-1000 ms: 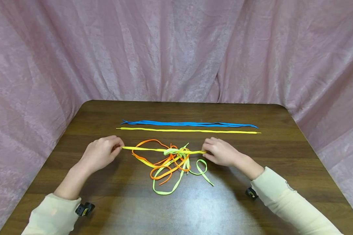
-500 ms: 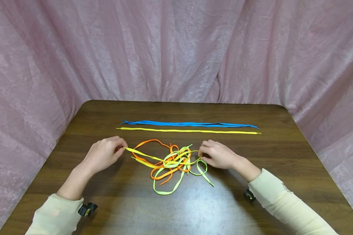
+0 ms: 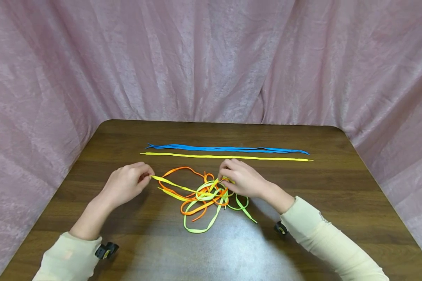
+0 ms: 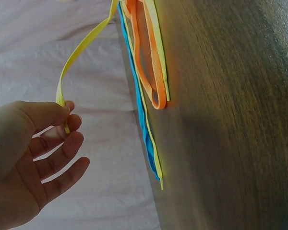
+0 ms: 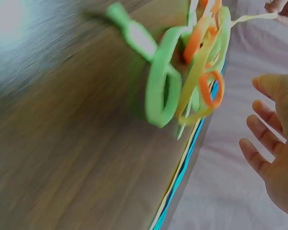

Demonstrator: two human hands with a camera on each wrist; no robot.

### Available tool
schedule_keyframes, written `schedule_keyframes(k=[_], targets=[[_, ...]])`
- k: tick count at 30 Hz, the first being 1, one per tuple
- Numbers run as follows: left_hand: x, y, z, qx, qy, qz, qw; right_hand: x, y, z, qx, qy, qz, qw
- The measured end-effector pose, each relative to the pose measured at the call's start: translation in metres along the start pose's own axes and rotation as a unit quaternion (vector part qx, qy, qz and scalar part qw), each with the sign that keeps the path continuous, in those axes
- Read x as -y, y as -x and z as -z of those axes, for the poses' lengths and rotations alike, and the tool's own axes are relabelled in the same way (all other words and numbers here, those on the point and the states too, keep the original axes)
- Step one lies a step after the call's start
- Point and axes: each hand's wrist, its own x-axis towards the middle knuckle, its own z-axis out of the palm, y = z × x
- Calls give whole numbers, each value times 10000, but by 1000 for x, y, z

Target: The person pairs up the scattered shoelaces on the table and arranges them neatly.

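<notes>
At the left of the head view, my left hand pinches one end of a yellow shoelace between thumb and index finger. In the left wrist view its tip pokes out below the thumb, the other fingers spread apart. The lace runs into a tangle with an orange shoelace and a light green shoelace. My right hand is over the tangle's right side, hiding part of it. The right wrist view shows that hand's thumb and fingers apart, with nothing between them.
Behind the tangle, blue shoelaces lie straight across the wooden table, with another yellow shoelace parallel in front. A pink curtain hangs beyond the table's far edge.
The yellow lace, first pulled taut between both hands, has slackened onto the tangle. My right hand has let go of it and moved left over the tangle. My left hand has shifted slightly right.
</notes>
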Motion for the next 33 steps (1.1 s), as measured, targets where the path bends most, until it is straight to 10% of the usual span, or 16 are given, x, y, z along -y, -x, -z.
schedule_keyframes(k=[20, 33], targets=[[-2, 2, 4, -223, -47, -48, 9997, 34, -38, -40, 942, 122, -84, 9954], [4, 4, 6, -329, -102, 21, 9994, 38, -39, -37, 509, 149, 325, 9981]])
